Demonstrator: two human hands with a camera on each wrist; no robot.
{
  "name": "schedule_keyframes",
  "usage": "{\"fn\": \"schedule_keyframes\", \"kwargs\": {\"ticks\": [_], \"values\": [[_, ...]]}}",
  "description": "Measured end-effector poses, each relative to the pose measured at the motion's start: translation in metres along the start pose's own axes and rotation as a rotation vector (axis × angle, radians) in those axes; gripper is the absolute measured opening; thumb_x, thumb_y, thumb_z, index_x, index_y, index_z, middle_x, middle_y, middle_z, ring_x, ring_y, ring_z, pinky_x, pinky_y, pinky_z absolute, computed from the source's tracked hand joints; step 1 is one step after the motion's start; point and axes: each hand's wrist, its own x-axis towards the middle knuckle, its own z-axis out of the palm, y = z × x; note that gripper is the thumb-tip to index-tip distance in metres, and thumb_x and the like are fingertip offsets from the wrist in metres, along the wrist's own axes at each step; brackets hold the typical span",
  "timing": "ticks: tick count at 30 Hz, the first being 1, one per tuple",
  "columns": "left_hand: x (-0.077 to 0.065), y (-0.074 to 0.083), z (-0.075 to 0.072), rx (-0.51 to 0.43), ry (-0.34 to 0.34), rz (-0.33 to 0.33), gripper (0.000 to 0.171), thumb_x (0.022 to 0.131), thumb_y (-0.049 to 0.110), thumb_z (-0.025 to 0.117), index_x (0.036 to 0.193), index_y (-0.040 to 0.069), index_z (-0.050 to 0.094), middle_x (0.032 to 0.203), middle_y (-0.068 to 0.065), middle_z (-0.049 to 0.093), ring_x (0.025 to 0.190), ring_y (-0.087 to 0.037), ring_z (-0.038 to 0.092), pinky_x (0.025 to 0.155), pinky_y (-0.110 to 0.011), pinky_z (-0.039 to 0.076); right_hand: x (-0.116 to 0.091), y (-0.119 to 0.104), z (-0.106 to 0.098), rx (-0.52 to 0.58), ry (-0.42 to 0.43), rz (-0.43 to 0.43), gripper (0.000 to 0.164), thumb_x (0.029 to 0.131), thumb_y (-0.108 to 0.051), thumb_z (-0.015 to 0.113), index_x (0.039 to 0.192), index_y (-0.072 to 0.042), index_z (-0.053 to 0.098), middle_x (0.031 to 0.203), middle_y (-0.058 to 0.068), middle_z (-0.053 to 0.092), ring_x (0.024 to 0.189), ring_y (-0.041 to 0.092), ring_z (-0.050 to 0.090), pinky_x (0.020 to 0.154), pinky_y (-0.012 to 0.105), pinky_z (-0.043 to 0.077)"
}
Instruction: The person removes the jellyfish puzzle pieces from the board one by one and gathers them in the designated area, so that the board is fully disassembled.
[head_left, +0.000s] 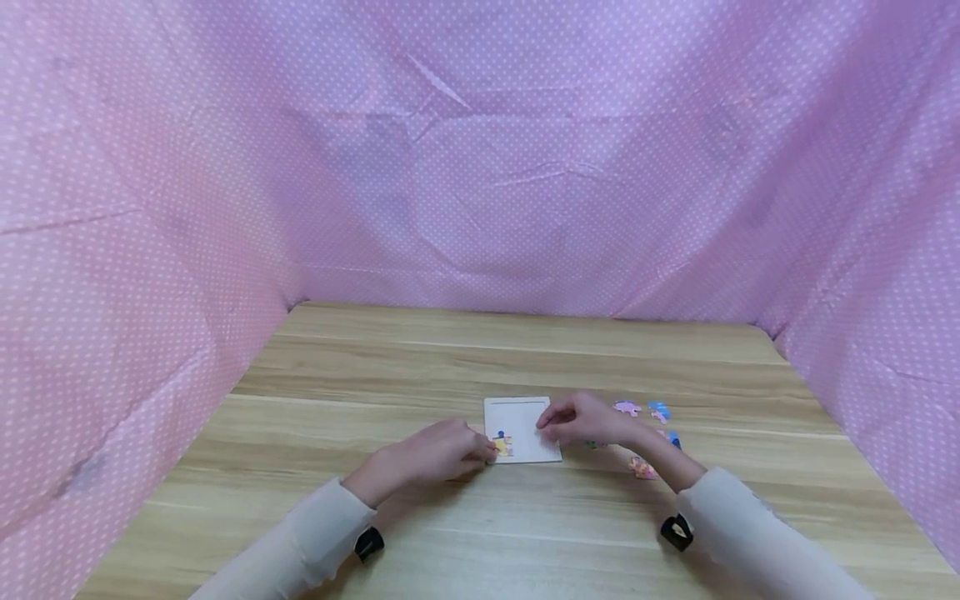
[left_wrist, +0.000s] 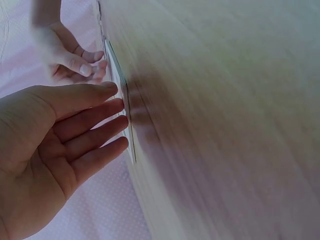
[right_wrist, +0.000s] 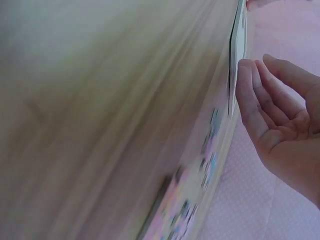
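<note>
A white puzzle board [head_left: 528, 417] with a raised rim lies flat on the table. In its near left corner sits a yellow puzzle piece [head_left: 503, 447] with a dark blue spot above it. My left hand [head_left: 450, 448] rests at the board's left edge beside that piece. The left wrist view shows the left hand's fingers [left_wrist: 92, 142] nearly straight, their tips at the edge of the board. Over the board's right side hovers my right hand [head_left: 581, 419], fingers loosely bent. In the right wrist view the right hand [right_wrist: 282, 112] shows nothing between thumb and fingers.
Several loose puzzle pieces lie right of the board, among them a pink piece [head_left: 627, 407], a blue one [head_left: 660, 408] and a multicoloured one [head_left: 642, 468] near the right forearm. The wooden table [head_left: 420, 350] is enclosed by pink dotted cloth [head_left: 495, 192].
</note>
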Motion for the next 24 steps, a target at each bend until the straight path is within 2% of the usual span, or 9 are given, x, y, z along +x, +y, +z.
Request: {"fn": "schedule_keyframes", "kwargs": {"ticks": [4, 10, 14, 20, 24], "values": [[-0.001, -0.001, 0.001, -0.012, -0.002, -0.015, 0.021, 0.098, 0.012, 0.068, 0.116, 0.014, 0.078, 0.122, 0.001, 0.075, 0.107, -0.004, 0.070, 0.093, -0.026, 0.057, 0.014, -0.005, 0.008, -0.070, 0.013, -0.008, 0.019, 0.095, -0.010, 0.069, 0.109, 0.001, 0.074, 0.104, 0.012, 0.075, 0.089, 0.009, 0.066, 0.073, 0.019, 0.053], [0.002, -0.002, 0.002, -0.016, 0.006, -0.005, 0.017, 0.098, 0.012, 0.068, 0.110, 0.014, 0.080, 0.116, 0.004, 0.077, 0.091, 0.003, 0.066, 0.085, -0.020, 0.056, 0.031, -0.011, 0.020, -0.094, 0.013, -0.028, 0.022, 0.092, -0.008, 0.072, 0.111, 0.004, 0.073, 0.105, 0.014, 0.076, 0.092, 0.011, 0.070, 0.074, 0.018, 0.055], [0.002, -0.003, 0.001, -0.020, 0.003, 0.010, 0.016, 0.098, 0.012, 0.068, 0.107, 0.013, 0.081, 0.113, 0.005, 0.077, 0.084, 0.006, 0.060, 0.080, -0.016, 0.054, 0.038, -0.018, 0.025, -0.130, -0.017, -0.035, 0.024, 0.091, -0.009, 0.074, 0.112, 0.003, 0.073, 0.104, 0.012, 0.076, 0.090, 0.008, 0.069, 0.074, 0.017, 0.055], [0.002, -0.004, 0.002, -0.003, -0.001, 0.025, 0.014, 0.098, 0.012, 0.068, 0.102, 0.015, 0.081, 0.110, 0.008, 0.077, 0.078, 0.005, 0.054, 0.076, -0.014, 0.049, 0.044, -0.026, 0.035, -0.186, -0.046, -0.076, 0.024, 0.084, -0.004, 0.080, 0.105, 0.005, 0.074, 0.090, 0.009, 0.075, 0.078, 0.000, 0.064, 0.072, 0.015, 0.054], [0.003, -0.003, 0.004, 0.010, 0.011, 0.038, 0.013, 0.097, 0.012, 0.069, 0.100, 0.015, 0.082, 0.097, 0.009, 0.076, 0.071, 0.004, 0.049, 0.073, -0.015, 0.047, 0.046, -0.025, 0.038, -0.211, -0.051, -0.072, 0.027, 0.081, 0.000, 0.082, 0.106, 0.005, 0.072, 0.084, 0.006, 0.070, 0.073, -0.002, 0.058, 0.069, 0.013, 0.052]]}}
